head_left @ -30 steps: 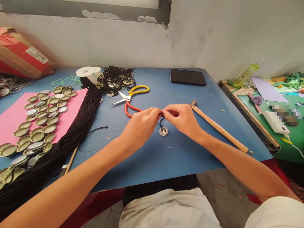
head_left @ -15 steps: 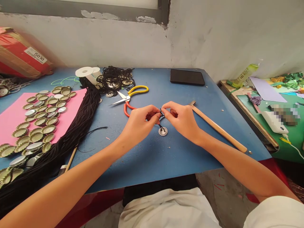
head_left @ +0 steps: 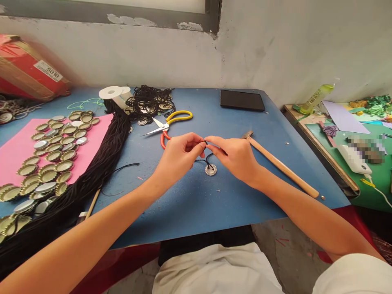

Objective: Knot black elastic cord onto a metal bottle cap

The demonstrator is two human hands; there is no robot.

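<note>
My left hand (head_left: 185, 153) and my right hand (head_left: 234, 155) meet fingertip to fingertip over the middle of the blue table. Both pinch a thin black cord (head_left: 208, 158), most of which is hidden by the fingers. The cord runs down to a flattened silver bottle cap (head_left: 210, 170) lying just below the hands and passes through it. Just behind my left hand lies a pair of scissors (head_left: 165, 125) with spread blades, one handle loop yellow and one red. A hammer (head_left: 281, 165) with a wooden handle rests beside my right hand.
Many bottle caps (head_left: 55, 154) cover a pink sheet (head_left: 101, 128) at the left, beside a long bundle of black cords (head_left: 101, 157). Behind are white spools (head_left: 110, 92), a heap of corded caps (head_left: 153, 100), a black tablet (head_left: 241, 100) and a red box (head_left: 27, 67).
My fingertips have closed together and moved slightly left, covering the crossing cord that showed between them. The cap stays in place on the table.
</note>
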